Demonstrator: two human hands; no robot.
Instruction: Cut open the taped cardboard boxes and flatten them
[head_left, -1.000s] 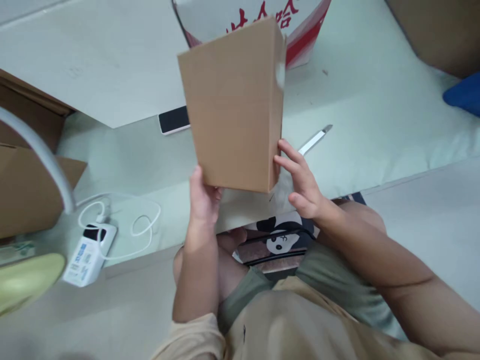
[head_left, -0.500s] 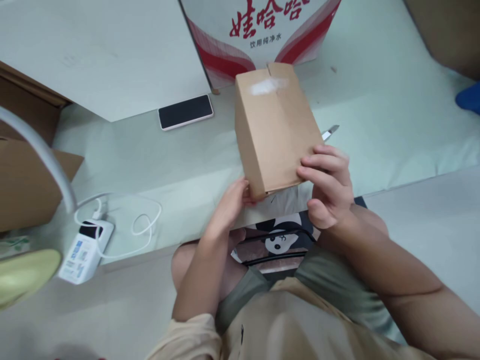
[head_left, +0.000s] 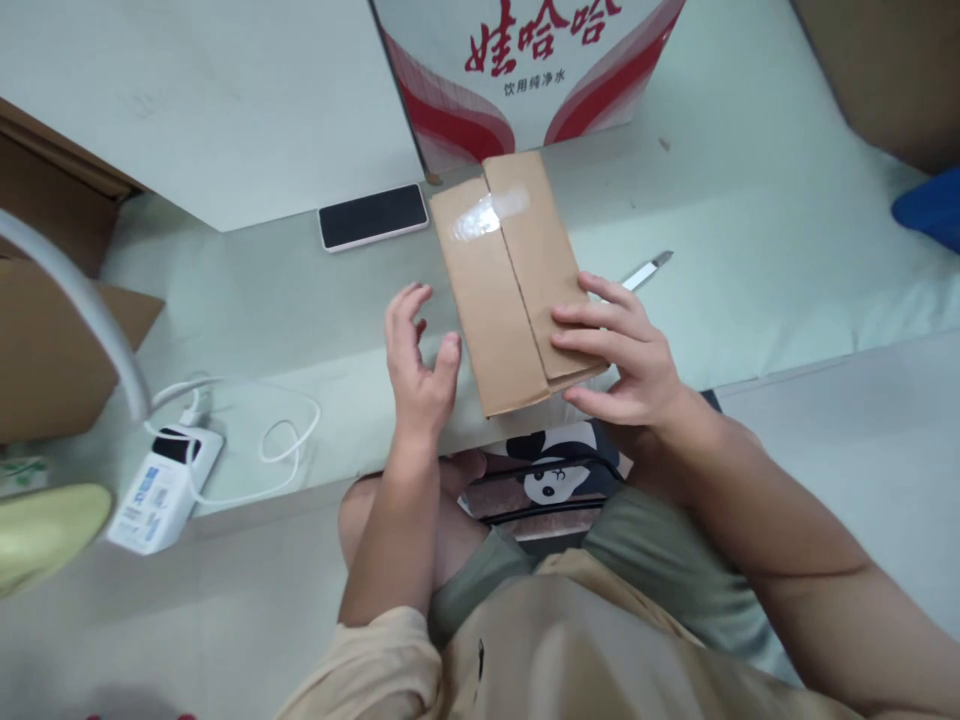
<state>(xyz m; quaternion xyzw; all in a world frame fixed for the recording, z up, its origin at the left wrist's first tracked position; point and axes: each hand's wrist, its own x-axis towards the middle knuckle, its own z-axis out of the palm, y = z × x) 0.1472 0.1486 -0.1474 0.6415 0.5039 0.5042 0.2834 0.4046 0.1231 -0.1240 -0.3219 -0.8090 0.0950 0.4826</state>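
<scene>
A brown cardboard box (head_left: pixel 499 300) with its flaps folded together lies in front of me, a strip of shiny clear tape (head_left: pixel 480 217) across the seam at its far end. My right hand (head_left: pixel 619 345) rests on the box's near right corner, fingers spread over the top and thumb by the near edge. To the left of the box, my left hand (head_left: pixel 420 365) is open with curved fingers, apart from the cardboard. Beside my right fingertips lies a utility knife (head_left: pixel 649 270) with its blade tip pointing away, its handle partly hidden behind the hand.
A black-screened phone (head_left: pixel 373 218) lies left of the box. Behind stands a white and red carton (head_left: pixel 517 110). At left are a white power bank (head_left: pixel 165 490) with a looped cable (head_left: pixel 289 450), a curved lamp arm (head_left: pixel 82 295) and brown cardboard (head_left: pixel 52 350). A blue object (head_left: pixel 930 210) is at far right.
The box has come down from a tilted pose and shifted left, its seam turned more into view. My left hand has let go of its near left corner and moved away; my right hand stays on it.
</scene>
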